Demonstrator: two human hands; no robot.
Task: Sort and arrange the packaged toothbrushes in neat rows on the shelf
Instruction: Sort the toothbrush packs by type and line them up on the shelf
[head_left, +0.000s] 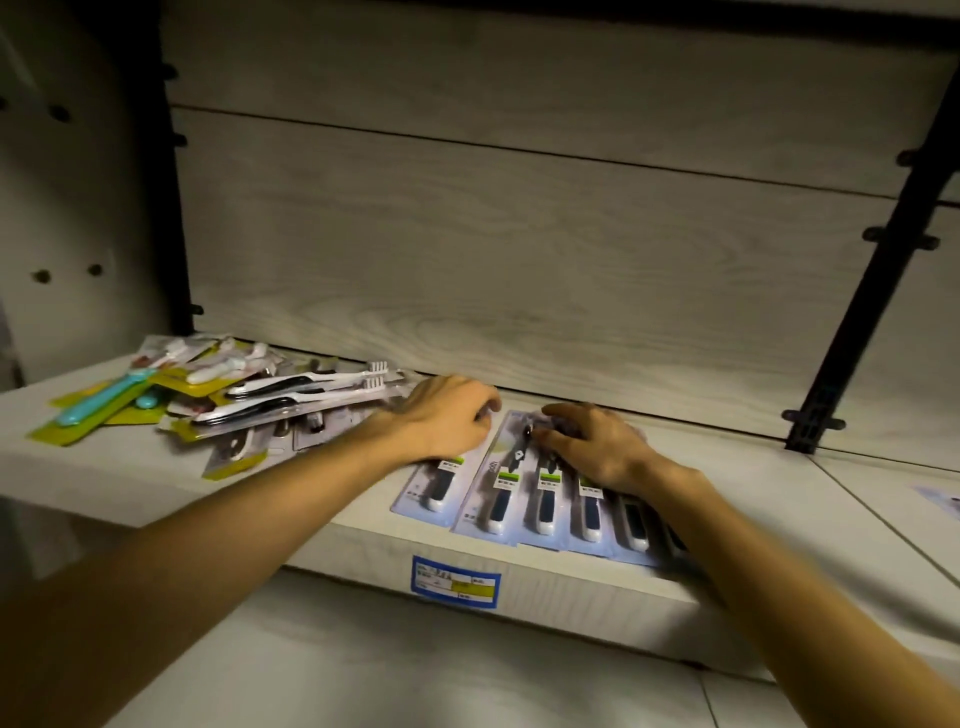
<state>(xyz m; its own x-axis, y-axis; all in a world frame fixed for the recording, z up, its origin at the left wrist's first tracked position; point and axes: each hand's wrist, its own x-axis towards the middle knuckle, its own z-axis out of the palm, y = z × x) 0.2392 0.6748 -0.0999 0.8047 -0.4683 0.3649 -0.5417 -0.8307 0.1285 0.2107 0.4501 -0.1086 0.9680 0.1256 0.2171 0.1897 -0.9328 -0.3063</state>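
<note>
**Both hands on the row of blue-carded toothbrush packs**

A row of blue-carded toothbrush packs (540, 499) lies flat at the front of the pale wood-grain shelf (156, 467), side by side and overlapping, dark handles pointing toward the shelf's front edge. The leftmost pack (431, 491) sits slightly apart from the rest, at a small angle.

The left hand (447, 415) lies palm down over the top end of that leftmost pack, fingers curled downward at its far end; whether this grip actually clasps the card or only presses on it cannot be told. The right hand (592, 441) rests over the upper ends of the neighbouring packs, fingers bent and spread, fingertips touching the card tops near the brush heads; its grip looks like pressing more than clasping, but this too is unclear. The packs' lower halves stick out from under both hands.

To the left, near the left hand, is a loose heap of unsorted toothbrush packs (218, 400): yellow-green cards, a turquoise brush (104, 405), black-and-white brushes (301, 389). A blue-bordered price label (456, 582) is stuck on the shelf's front edge below the row. Another blue pack (940, 496) shows at the far right.
</note>
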